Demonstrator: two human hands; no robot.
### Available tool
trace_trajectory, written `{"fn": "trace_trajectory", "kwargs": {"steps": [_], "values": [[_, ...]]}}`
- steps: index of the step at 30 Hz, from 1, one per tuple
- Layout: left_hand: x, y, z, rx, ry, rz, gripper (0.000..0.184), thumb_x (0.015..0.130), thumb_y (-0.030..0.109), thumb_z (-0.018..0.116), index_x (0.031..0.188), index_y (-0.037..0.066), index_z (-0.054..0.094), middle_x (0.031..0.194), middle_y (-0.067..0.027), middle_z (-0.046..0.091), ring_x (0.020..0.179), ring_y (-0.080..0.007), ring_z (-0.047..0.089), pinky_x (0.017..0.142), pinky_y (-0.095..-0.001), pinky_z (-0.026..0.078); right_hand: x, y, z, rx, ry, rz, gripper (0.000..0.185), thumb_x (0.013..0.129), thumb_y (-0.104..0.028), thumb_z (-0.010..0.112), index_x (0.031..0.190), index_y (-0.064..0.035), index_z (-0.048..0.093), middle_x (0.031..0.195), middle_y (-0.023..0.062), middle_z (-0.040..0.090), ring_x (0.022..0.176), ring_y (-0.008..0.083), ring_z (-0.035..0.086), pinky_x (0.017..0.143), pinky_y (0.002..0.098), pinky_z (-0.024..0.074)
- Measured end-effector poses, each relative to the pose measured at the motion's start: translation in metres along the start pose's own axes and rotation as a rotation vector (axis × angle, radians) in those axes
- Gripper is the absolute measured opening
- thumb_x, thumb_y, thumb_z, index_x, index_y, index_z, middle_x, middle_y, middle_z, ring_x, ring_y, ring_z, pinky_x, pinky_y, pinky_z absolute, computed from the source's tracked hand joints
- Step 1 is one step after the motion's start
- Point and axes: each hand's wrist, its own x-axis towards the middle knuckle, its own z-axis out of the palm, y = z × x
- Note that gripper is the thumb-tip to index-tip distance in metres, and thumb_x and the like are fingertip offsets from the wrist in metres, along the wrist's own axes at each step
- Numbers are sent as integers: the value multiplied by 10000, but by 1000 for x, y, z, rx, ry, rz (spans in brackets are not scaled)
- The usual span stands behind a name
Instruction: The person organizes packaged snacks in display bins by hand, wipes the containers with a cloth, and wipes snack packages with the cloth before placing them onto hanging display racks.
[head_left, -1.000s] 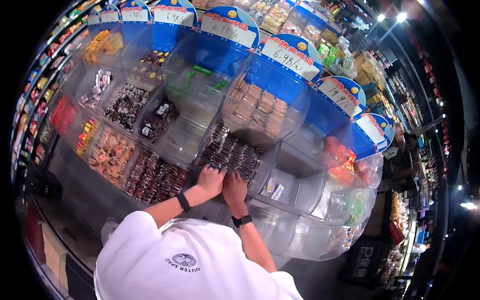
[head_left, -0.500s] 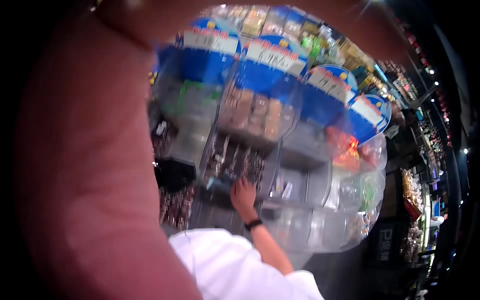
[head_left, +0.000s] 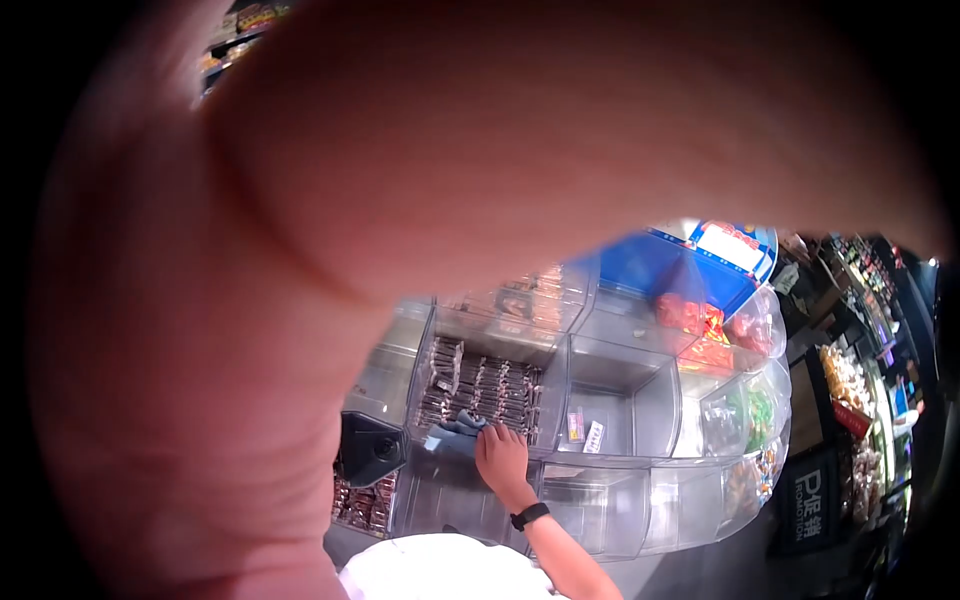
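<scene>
My right hand (head_left: 502,458), with a black band on its wrist, has its fingers closed on a crumpled blue-grey cloth (head_left: 456,434). It lies at the front edge of a clear bin, against rows of small dark wrapped packets (head_left: 490,385). Very near the camera, my left hand (head_left: 560,150) and forearm fill the left side and top of the view, blurred. Its fingers cannot be made out, and it hides much of the display behind.
Clear bin dividers (head_left: 630,458) curve around the stand. Red packets (head_left: 705,335) and blue price signs (head_left: 735,250) are at its right. A black scoop-like holder (head_left: 375,447) sits left of my right hand. A promotion sign (head_left: 810,505) stands farther right.
My left hand has come down across the top of the view, covering most price signs. The display now appears lower and sharper. My right hand stays by the same dark packets with the cloth.
</scene>
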Motion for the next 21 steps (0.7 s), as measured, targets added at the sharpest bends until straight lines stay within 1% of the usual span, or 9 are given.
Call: {"fn": "trace_trajectory", "kwargs": {"steps": [2,4,8,12,15,17,19,20,21], "values": [[8,47,-8,-113,37,153,510,943,288,640,1401,114,496,1447,-174,490,1283,-389,524,1035,-469,468,0,3,3,27,21,-9,147,934,-211,592,857,-86,601,836,103,590,787,313,611,708,444,454],[11,72,-15,-199,59,272,510,948,298,637,1404,121,492,1452,-174,484,1287,-393,519,1033,-474,470,0,2,-3,34,1,-39,149,935,-222,595,874,-86,601,839,104,585,788,312,608,707,439,454],[6,93,-19,-286,51,366,511,957,318,629,1412,137,483,1462,-174,473,1295,-400,510,1029,-485,475,0,3,-3,8,-27,-26,141,942,-212,584,906,-78,611,880,119,611,831,333,614,728,452,463],[0,100,-19,-313,71,366,511,966,338,622,1419,152,475,1471,-174,462,1303,-407,501,1024,-496,480,-3,5,-1,-13,-66,7,170,936,-232,602,917,-65,631,909,123,631,847,334,621,769,453,474],[-5,95,-19,-297,93,344,511,973,352,616,1425,163,469,1479,-174,454,1309,-413,494,1021,-504,483,-11,-4,-13,75,-144,72,187,926,-241,622,955,-59,652,942,120,646,884,331,630,795,447,481],[-15,84,-16,-282,125,329,511,978,362,612,1428,171,465,1484,-174,449,1313,-417,490,1019,-509,486,-8,8,-12,14,-139,-67,204,903,-245,648,997,-64,665,968,114,654,924,325,637,817,440,489],[-36,57,-7,-201,121,231,511,982,372,608,1432,179,461,1488,-174,443,1317,-420,485,1017,-514,488,-7,16,-9,1,-87,-110,224,878,-257,674,1011,-77,657,955,99,638,905,309,634,800,429,483],[-49,41,1,-106,78,131,512,985,377,607,1434,182,458,1491,-174,440,1319,-422,483,1016,-517,489,-8,18,-8,0,-49,-152,253,854,-269,700,1024,-90,650,941,83,621,885,294,630,783,419,478],[-74,16,10,54,-2,12,434,979,278,605,1361,91,521,1428,-178,507,1295,-377,520,1006,-442,481,-9,21,-6,-37,-129,-131,242,848,-236,696,1038,-95,645,970,79,627,913,283,637,807,417,484]]}}
